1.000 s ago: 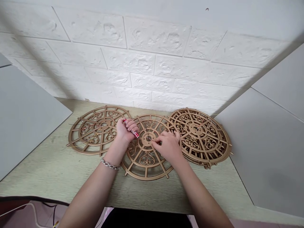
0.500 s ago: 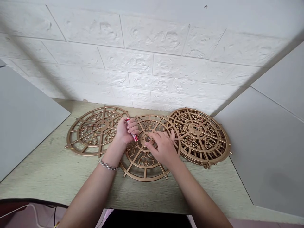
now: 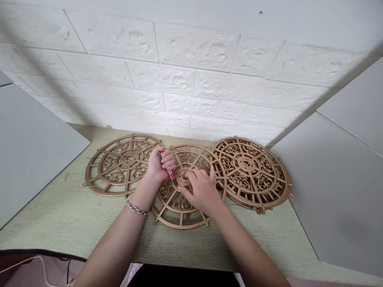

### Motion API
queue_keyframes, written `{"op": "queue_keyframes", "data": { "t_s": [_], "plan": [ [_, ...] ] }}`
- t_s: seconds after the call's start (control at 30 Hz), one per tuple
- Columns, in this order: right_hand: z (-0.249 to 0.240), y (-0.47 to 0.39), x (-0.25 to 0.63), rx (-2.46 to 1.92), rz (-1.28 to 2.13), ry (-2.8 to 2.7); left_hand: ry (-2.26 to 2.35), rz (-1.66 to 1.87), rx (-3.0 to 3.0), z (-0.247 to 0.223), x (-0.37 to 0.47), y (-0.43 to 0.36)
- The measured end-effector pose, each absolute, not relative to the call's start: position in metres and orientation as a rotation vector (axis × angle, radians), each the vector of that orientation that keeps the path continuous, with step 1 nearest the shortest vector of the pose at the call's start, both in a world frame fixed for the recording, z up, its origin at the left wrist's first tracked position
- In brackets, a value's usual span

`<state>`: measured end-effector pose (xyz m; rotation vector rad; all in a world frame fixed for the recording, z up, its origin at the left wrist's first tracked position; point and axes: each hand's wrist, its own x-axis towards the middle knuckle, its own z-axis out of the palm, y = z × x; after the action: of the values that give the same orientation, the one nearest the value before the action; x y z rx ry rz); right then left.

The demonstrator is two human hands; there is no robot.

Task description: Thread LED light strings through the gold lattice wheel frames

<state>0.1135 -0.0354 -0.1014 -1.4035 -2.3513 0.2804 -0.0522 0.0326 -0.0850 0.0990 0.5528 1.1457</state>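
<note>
My left hand [image 3: 161, 164] is closed around a small red and white tube [image 3: 170, 174], over the left side of the middle gold openwork disc [image 3: 181, 219]. Fingers apart, my right hand [image 3: 202, 187] rests palm down on that same disc, its fingertips beside the hub. Thin gold wires [image 3: 186, 157] stand up from near the hub. Nothing shows in my right hand, though its palm is hidden.
Another gold disc [image 3: 127, 188] lies to the left with loose wires across it. On the right is a stack of similar discs [image 3: 253, 169]. A white brick-patterned wall [image 3: 191, 85] rises behind the greenish table [image 3: 74, 215], with grey panels at both sides.
My right hand has shifted slightly down and left at the hub, and its thumb has moved away from the fingers. My left hand keeps hold of the tube in nearly the same place.
</note>
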Motion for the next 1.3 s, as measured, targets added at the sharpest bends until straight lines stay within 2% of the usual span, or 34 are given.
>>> {"op": "queue_keyframes", "data": {
  "t_s": [0.53, 1.07, 1.3],
  "plan": [
    [-0.101, -0.035, 0.115, -1.388, 0.232, -2.423, 0.656, 1.013, 0.153, -0.084, -0.046, 0.032],
    [-0.099, -0.038, 0.112, -1.237, 0.476, -2.374, 0.593, 0.984, 0.178, -0.087, -0.041, 0.031],
    [-0.098, -0.037, 0.112, -1.145, 0.708, -2.23, 0.569, 1.012, 0.15, -0.089, -0.046, 0.033]
  ]
}}
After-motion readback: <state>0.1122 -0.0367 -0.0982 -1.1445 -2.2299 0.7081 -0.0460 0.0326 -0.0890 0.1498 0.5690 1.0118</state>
